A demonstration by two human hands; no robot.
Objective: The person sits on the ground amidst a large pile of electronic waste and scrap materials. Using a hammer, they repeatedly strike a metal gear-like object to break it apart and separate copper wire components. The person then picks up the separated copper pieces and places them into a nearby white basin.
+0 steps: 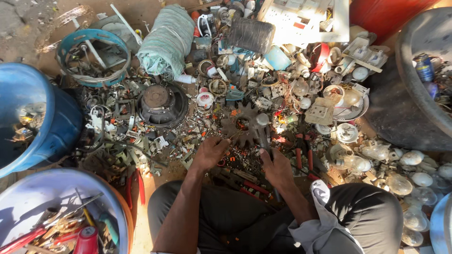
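Risk: the rusty toothed gear lies flat on the ground amid loose scrap, directly ahead of both hands. Fingers working at its near rim could catch on a tooth or on the sharp metal bits beside it. The glass bulbs heaped toward the right edge of the ground, near the right knee, could crack if a forearm or knee swings outward.

Left hand: forearm extended forward from the lap, wrist bent down, fingers curled together over something small at the gear's near edge. What they pinch is too small to tell.

Right hand: knuckles up, fingers closed round a dark upright tool, probably a handle or punch, its top beside the gear's right rim.

Red-handled pliers lie just right of the right hand. Speaker cone sits left of the gear, well apart from the hands.
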